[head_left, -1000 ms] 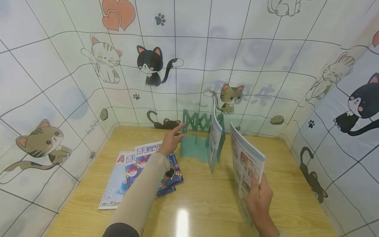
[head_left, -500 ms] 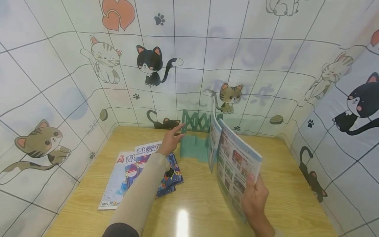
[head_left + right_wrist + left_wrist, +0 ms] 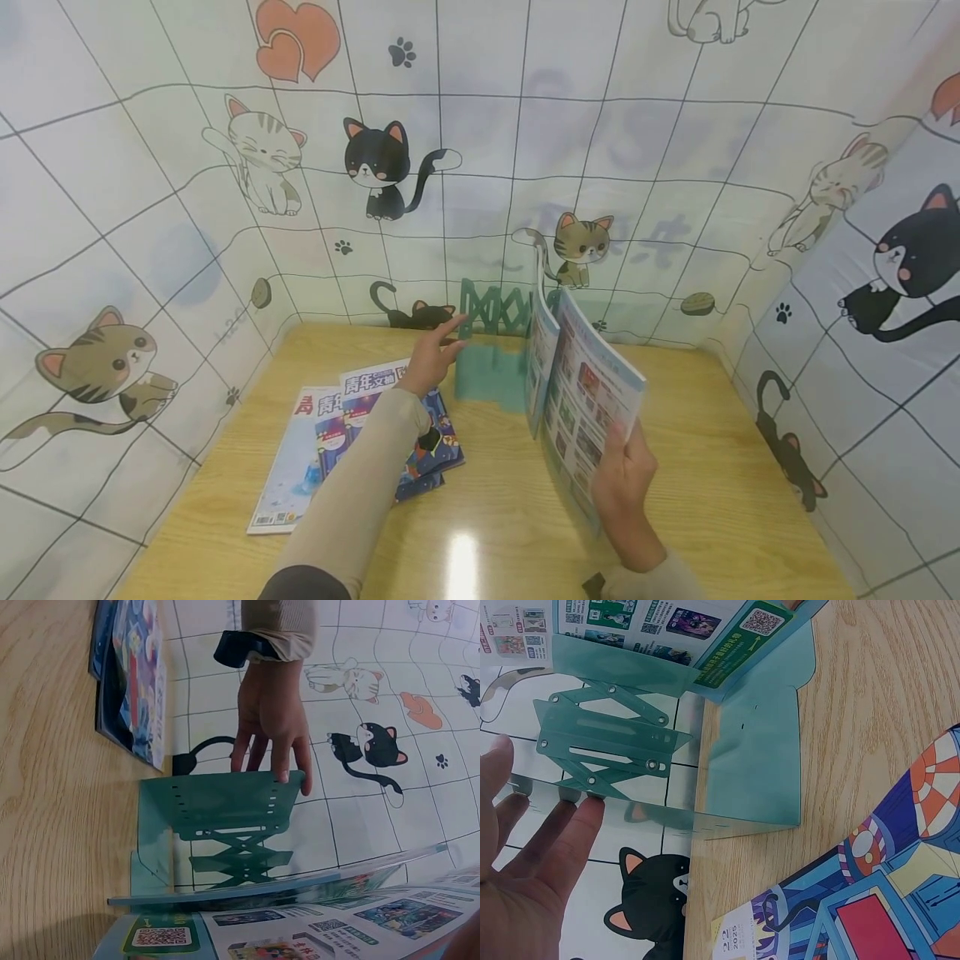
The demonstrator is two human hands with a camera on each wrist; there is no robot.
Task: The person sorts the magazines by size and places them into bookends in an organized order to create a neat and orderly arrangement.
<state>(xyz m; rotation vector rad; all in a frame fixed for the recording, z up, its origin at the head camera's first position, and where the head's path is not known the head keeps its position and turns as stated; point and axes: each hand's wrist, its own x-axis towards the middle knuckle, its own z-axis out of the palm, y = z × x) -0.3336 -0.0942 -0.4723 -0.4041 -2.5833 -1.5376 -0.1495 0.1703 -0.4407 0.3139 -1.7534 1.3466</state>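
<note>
My left hand (image 3: 433, 357) touches the near-left end plate of a green metal book rack (image 3: 491, 375). In the left wrist view, straight fingers (image 3: 577, 840) meet the plate's outer face (image 3: 660, 817), with the thumb raised apart. My right hand (image 3: 624, 483) grips the near edge of a magazine (image 3: 588, 396) covered in small pictures. It stands upright and slightly slanted at the rack's right side. Another magazine (image 3: 542, 350) stands inside the rack, close beside the held one. The right wrist view shows both (image 3: 300, 889) in front of the rack; that hand is mostly outside its frame.
Several magazines (image 3: 292, 475) lie overlapping on the wooden table (image 3: 495, 500), left of the rack and partly under the left forearm. A tiled wall (image 3: 480, 150) with cartoon cats rises directly behind the table's back edge. Side walls flank the table.
My right hand has carried its magazine leftward, bringing it up beside the one standing in the rack. The left hand stays at the rack's end plate.
</note>
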